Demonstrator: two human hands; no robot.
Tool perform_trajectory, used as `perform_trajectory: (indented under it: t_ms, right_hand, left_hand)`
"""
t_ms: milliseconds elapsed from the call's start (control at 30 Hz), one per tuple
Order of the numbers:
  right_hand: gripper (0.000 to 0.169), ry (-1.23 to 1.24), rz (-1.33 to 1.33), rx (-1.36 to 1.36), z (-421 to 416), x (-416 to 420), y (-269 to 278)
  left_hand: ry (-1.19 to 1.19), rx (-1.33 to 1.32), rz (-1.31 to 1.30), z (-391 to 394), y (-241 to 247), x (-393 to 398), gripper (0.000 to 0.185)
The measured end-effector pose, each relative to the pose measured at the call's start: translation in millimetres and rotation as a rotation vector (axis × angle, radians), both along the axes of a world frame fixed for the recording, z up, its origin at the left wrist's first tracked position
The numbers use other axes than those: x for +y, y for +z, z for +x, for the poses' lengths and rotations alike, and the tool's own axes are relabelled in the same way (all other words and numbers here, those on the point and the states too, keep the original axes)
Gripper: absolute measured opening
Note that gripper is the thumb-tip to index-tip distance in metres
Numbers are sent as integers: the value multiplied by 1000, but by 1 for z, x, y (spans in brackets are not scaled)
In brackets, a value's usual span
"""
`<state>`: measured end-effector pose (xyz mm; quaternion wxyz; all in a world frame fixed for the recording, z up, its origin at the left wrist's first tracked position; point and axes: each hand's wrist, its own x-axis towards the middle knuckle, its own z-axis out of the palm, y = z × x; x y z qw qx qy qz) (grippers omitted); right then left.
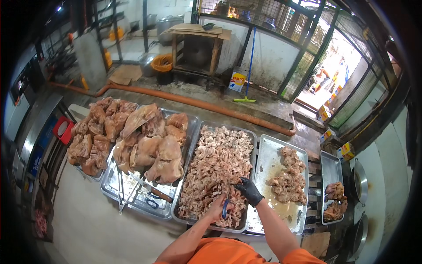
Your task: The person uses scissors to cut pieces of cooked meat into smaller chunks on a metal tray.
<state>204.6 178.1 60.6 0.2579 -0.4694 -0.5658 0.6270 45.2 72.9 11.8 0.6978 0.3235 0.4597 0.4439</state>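
Note:
My bare left hand (217,208) grips blue-handled scissors (225,207), their blades pointing away from me over a metal tray (175,211) heaped with small pieces of cooked meat (219,158). Beside the blades, my right hand (249,191), in a black glove, pinches a piece of meat (235,180) above the same heap. Part of that piece is hidden by the fingers. To the right, another tray (263,165) carries a smaller pile of meat (290,178) in brownish liquid. Left of the heap, a tray (108,184) bears large cooked pieces (155,145).
A wooden-handled knife (160,194), metal tongs (127,201) and a second pair of scissors (151,201) lie in the left tray. More large pieces (95,138) are piled at far left. An orange pipe (197,105) runs behind the trays. A narrow tray (329,165) stands at right.

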Motion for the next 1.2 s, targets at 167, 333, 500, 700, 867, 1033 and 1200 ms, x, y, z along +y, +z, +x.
perform_trajectory:
  t_ms: [167, 333, 500, 700, 867, 1033, 1200]
  right_hand:
    - [30, 3, 64, -126, 6, 10, 1]
    - [33, 47, -58, -7, 21, 18, 2]
    - [38, 113, 34, 79, 23, 15, 27]
    - [37, 72, -113, 148, 20, 23, 21]
    - [34, 260, 135, -20, 27, 34, 18]
    - [31, 239, 131, -76, 37, 39, 19]
    - [32, 206, 49, -40, 28, 30, 19]
  left_hand:
    - [-86, 0, 25, -8, 7, 10, 43]
    - [2, -336, -71, -8, 22, 9, 33]
    - [-145, -428, -182, -20, 17, -2, 39]
    - [-199, -471, -218, -18, 20, -22, 46]
    - [-86, -553, -71, -7, 13, 11, 42]
    - [-8, -559, -22, -20, 13, 21, 33]
    - [-101, -391, -6, -13, 20, -6, 38]
